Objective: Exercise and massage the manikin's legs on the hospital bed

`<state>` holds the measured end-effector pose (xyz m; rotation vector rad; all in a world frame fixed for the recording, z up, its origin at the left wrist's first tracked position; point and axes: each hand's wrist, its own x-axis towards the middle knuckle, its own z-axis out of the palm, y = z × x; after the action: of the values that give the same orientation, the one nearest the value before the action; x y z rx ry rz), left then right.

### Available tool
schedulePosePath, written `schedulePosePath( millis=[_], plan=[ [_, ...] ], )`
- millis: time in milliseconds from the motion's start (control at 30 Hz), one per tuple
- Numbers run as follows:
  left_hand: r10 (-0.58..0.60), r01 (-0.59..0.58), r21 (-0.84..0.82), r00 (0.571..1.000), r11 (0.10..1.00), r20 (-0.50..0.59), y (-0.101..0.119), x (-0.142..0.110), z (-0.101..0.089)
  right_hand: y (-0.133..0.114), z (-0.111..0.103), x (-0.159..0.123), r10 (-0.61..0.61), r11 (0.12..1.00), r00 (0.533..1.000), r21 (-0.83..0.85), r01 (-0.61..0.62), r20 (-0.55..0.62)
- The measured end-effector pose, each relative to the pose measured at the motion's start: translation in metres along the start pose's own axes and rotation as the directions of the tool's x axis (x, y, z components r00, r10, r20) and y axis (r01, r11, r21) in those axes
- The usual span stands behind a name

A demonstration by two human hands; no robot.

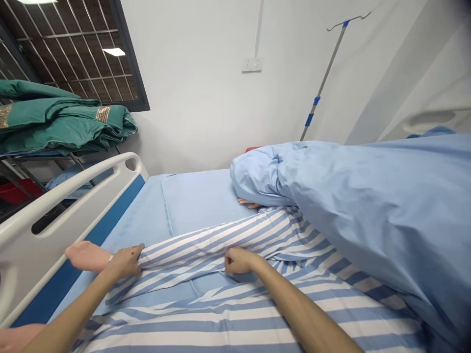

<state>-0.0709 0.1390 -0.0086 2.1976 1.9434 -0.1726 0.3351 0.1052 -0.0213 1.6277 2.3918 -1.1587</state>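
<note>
The left hand is found clenched on the cuff of a blue-and-white striped pyjama sleeve. The right hand is curled on the striped pyjama top; whether the fabric is gripped cannot be determined. The sleeve lies on a blue bed sheet, its long axis running from the lying person's hand, beside the white bed rail, up and rightward to a raised blue quilt. Folded green blankets are stacked on a metal rack beyond the rail. A white wall carries a socket; an IV pole is mounted nearby.
</note>
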Motion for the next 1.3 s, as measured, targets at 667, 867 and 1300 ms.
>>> schedulePosePath(
  millis=[667,867,1300],
  plan=[
    [-0.028,0.067,0.317,0.992,0.946,-0.126,0.029,-0.008,-0.102,-0.019,-0.005,-0.022,0.147,0.942,0.828,-0.178,-0.284,-0.541],
    [-0.100,0.099,-0.014,0.979,0.995,-0.176,0.065,-0.003,-0.075,-0.023,-0.019,-0.022,0.030,0.955,0.567,-0.145,-0.261,-0.823],
    [-0.205,0.074,-0.474,0.951,0.877,-0.231,0.193,0.010,-0.020,-0.012,-0.048,-0.031,-0.031,0.973,0.220,-0.080,-0.217,-0.975]
  ],
)
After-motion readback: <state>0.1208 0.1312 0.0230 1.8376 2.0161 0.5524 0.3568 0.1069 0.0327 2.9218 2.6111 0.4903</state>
